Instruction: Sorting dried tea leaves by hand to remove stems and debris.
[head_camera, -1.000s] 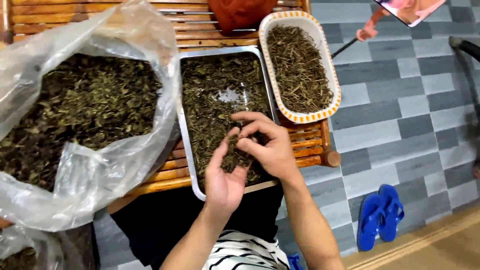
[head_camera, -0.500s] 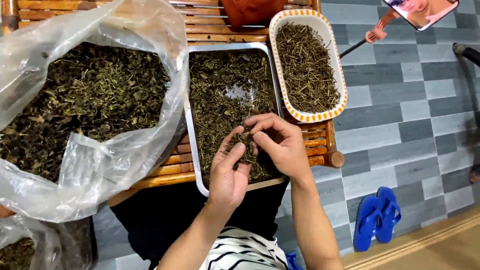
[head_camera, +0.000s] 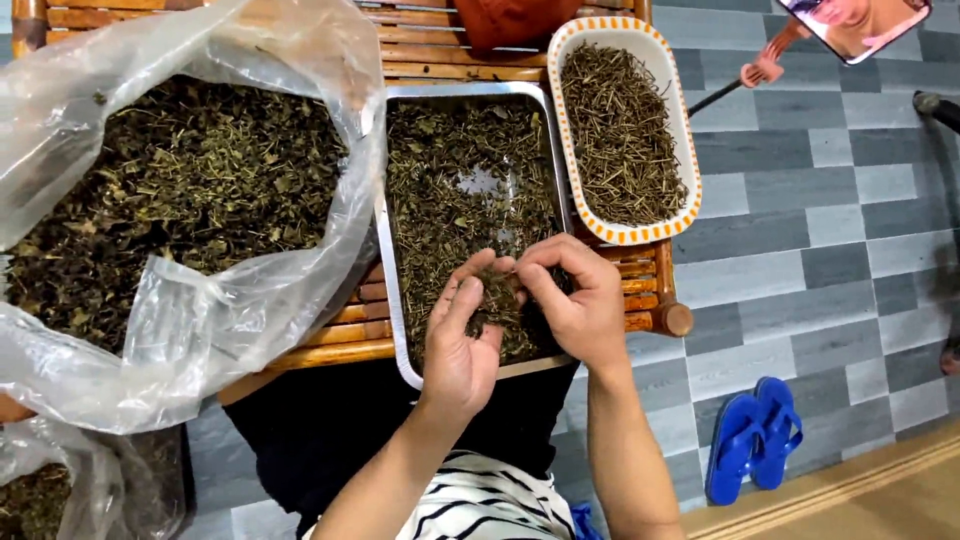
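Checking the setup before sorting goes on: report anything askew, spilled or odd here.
The rectangular metal tray of dried leaves overhangs the slatted wooden table edge above the lap. The left hand and right hand hold a clump of dried leaves over it. No spill shows.

the person's left hand (head_camera: 458, 352) and right hand (head_camera: 577, 305) are bare, with no rings or watch. both arms are bare too, no sleeves. near the hands, lower down, is a white shirt (head_camera: 487, 505) with thin black stripes, and black shorts (head_camera: 330, 430).
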